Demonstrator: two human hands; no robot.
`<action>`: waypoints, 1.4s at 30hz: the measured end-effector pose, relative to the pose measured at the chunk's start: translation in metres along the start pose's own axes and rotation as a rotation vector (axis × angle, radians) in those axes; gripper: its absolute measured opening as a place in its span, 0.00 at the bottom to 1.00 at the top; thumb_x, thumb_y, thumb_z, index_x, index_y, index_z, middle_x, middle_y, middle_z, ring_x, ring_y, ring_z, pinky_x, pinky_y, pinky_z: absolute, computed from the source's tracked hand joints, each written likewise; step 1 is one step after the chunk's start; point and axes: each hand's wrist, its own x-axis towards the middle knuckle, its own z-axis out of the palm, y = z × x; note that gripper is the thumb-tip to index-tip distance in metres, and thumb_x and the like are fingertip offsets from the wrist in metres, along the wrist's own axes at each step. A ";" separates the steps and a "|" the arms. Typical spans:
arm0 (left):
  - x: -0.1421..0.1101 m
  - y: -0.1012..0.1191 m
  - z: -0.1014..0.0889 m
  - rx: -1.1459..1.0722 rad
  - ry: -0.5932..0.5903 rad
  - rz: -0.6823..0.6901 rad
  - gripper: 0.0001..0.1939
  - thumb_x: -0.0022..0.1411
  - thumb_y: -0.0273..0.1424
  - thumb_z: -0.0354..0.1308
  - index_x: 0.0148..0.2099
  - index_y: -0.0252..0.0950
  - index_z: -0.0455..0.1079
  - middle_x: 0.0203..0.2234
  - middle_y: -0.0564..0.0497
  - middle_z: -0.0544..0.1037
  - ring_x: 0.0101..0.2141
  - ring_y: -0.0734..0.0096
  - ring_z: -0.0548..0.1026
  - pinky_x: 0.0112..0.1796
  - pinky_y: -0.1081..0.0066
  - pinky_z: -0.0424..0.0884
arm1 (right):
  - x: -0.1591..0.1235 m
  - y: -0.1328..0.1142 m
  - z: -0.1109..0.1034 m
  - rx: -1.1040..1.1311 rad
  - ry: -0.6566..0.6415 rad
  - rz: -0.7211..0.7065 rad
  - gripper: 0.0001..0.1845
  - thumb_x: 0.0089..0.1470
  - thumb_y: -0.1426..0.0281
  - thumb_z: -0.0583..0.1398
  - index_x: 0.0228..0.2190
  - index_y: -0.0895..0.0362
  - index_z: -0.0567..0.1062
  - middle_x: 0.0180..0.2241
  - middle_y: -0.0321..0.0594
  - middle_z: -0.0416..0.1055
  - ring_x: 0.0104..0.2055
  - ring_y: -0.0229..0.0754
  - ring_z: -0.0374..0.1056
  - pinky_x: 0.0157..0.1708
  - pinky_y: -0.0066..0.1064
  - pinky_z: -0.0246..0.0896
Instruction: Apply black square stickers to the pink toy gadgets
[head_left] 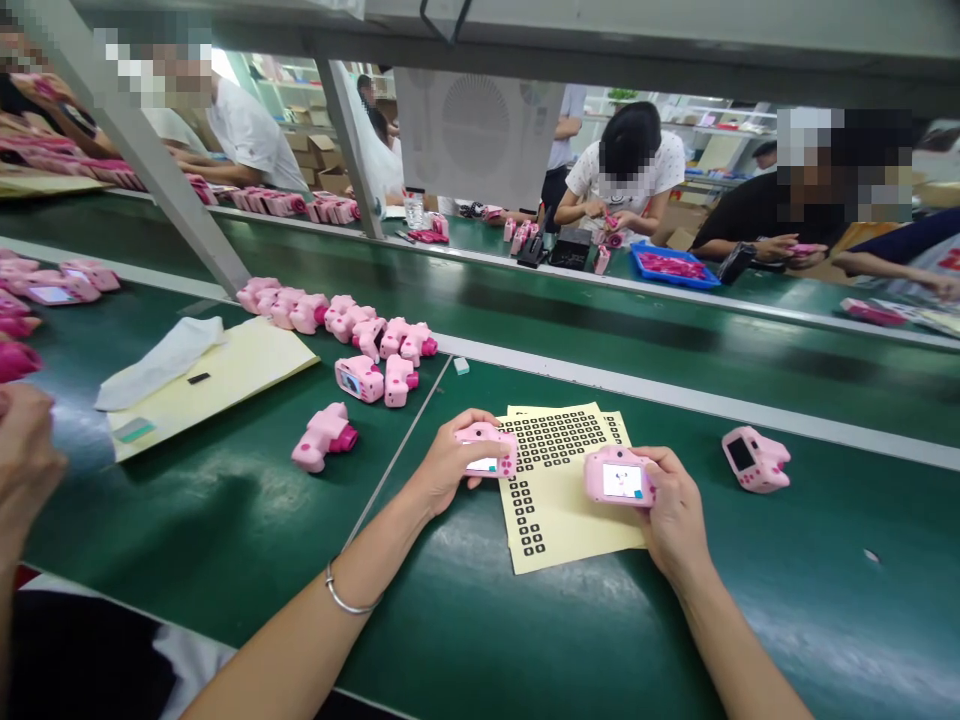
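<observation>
My left hand grips a pink toy camera with its lit screen facing me, the fingers partly covering that screen. In my right hand is a second pink toy camera, held by its right side; its screen is lit and shows a small picture. Both cameras are above yellow sticker sheets printed with rows of small black squares, some of them gone from the top sheet. Off to the right, another pink toy camera with a dark screen rests on the green table.
Several pink cameras line the table's left part, with one lone camera nearer me. A yellow sheet with a white cloth lies farther left, near a co-worker's hand. Slanting metal posts rise beyond. People work across the bench.
</observation>
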 end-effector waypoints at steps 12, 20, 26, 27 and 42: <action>0.003 0.000 -0.001 -0.023 -0.029 0.013 0.20 0.46 0.33 0.68 0.41 0.36 0.66 0.28 0.54 0.72 0.18 0.83 0.66 0.11 0.85 0.56 | 0.006 0.001 -0.001 0.009 -0.017 0.044 0.17 0.50 0.57 0.58 0.36 0.56 0.69 0.31 0.38 0.69 0.26 0.36 0.62 0.21 0.23 0.53; 0.003 -0.002 -0.002 -0.014 -0.030 0.012 0.21 0.45 0.33 0.68 0.42 0.36 0.66 0.28 0.53 0.72 0.19 0.82 0.67 0.12 0.84 0.57 | 0.002 0.002 0.001 -0.031 -0.036 -0.026 0.17 0.52 0.56 0.58 0.36 0.56 0.69 0.33 0.39 0.69 0.31 0.38 0.65 0.25 0.24 0.56; 0.002 -0.001 -0.005 -0.033 -0.068 0.005 0.24 0.45 0.35 0.70 0.43 0.36 0.65 0.31 0.52 0.73 0.22 0.81 0.70 0.14 0.85 0.59 | -0.010 -0.007 0.003 -0.164 -0.231 -0.017 0.18 0.55 0.53 0.57 0.39 0.54 0.70 0.36 0.40 0.70 0.33 0.40 0.67 0.26 0.26 0.60; 0.001 -0.001 -0.006 -0.052 -0.074 0.006 0.25 0.46 0.36 0.70 0.44 0.37 0.65 0.32 0.51 0.74 0.23 0.80 0.70 0.14 0.85 0.59 | -0.011 -0.009 0.003 -0.196 -0.303 -0.024 0.18 0.55 0.54 0.57 0.40 0.53 0.70 0.36 0.41 0.70 0.33 0.40 0.67 0.27 0.27 0.61; 0.002 0.007 0.004 -0.341 -0.056 -0.030 0.24 0.61 0.52 0.50 0.43 0.35 0.68 0.31 0.49 0.73 0.25 0.75 0.71 0.17 0.79 0.64 | 0.016 -0.040 0.005 -0.587 -0.452 -0.143 0.11 0.53 0.61 0.60 0.36 0.52 0.77 0.37 0.43 0.73 0.37 0.43 0.67 0.35 0.35 0.62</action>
